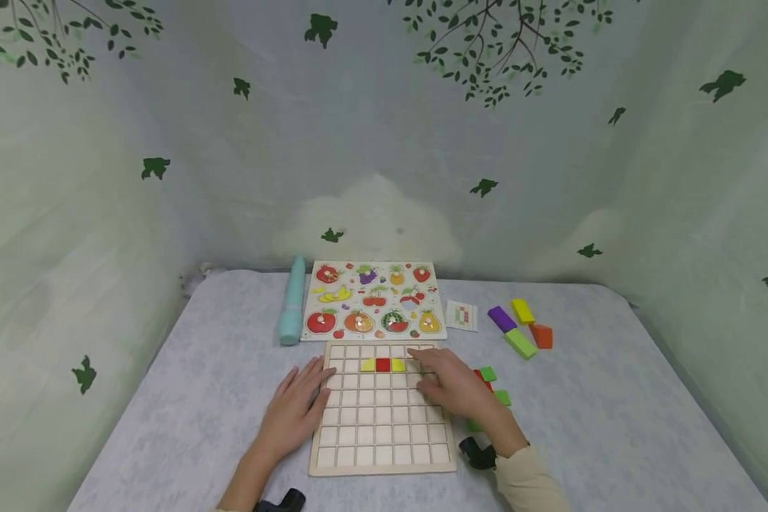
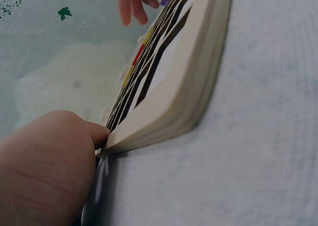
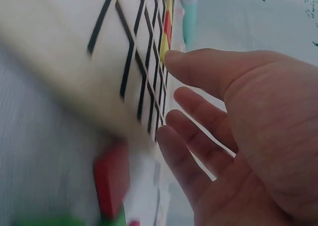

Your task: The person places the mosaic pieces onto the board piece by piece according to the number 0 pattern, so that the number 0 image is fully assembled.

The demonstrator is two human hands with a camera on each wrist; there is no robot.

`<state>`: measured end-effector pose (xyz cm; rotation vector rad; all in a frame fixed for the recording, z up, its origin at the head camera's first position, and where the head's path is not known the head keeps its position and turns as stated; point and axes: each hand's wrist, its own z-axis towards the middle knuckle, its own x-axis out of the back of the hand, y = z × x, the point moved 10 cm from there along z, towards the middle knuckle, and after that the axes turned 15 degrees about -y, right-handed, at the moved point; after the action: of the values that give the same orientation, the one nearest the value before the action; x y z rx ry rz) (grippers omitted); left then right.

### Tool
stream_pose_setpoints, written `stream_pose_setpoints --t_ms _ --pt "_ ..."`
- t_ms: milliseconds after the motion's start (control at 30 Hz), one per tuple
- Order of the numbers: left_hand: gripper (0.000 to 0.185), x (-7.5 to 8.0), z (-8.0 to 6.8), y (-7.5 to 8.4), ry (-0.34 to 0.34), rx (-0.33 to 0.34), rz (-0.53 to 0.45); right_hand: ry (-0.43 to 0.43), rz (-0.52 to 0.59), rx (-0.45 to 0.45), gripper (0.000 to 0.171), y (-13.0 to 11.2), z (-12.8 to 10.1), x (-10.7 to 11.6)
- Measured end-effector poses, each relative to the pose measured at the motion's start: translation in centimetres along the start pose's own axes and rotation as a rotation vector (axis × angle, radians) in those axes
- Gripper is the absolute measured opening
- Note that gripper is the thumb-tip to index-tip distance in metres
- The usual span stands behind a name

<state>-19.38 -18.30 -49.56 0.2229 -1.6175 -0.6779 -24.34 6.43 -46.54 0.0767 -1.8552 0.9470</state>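
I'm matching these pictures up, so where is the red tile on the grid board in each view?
Head: red tile in the board's second row, between two yellow tiles.
Left wrist: thin red sliver on the board's top face.
Right wrist: red sliver near the top, beside yellow.
Shared landmark: grid board.

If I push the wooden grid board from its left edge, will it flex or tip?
The grid board looks thick and rigid in the left wrist view, so probably no flex. It lies flat on the cloth-covered table, so it should slide, perhaps dragging.
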Motion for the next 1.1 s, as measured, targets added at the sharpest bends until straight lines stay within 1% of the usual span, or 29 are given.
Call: stream_pose_setpoints --t_ms 100,367,533,700,800,933,1100 --pt "0.039 0.1 0.0 0.0 0.012 -0.007 0.003 0.022 -0.013 -0.007 0.056 0.7 -0.9 0.7" --pt "0.039 0.2 0.1 0.3 0.017 -0.026 0.014 0.018 -0.071 -0.139 0.049 3.5 -3.3 1.9" --pt "0.04 0.4 0.1 0.5 0.017 -0.026 0.014 0.017 -0.114 -0.185 0.045 5.1 -4.5 2.3" --pt "0.04 0.4 0.0 0.4 0.017 -0.016 0.018 0.023 -0.113 -0.178 0.035 6.1 -4.9 2.1" --pt "0.04 0.4 -0.1 0.3 0.019 -0.014 0.015 0.027 -0.114 -0.17 0.037 6.4 -4.9 2.0" --pt "0.039 0.3 -0.2 0.3 0.028 -0.02 0.022 0.041 -0.116 -0.161 0.044 6.7 -5.2 2.2" --pt "0.039 0.4 -0.3 0.5 0.051 -0.037 0.03 0.052 -0.156 -0.161 0.037 7.2 -5.8 2.8"
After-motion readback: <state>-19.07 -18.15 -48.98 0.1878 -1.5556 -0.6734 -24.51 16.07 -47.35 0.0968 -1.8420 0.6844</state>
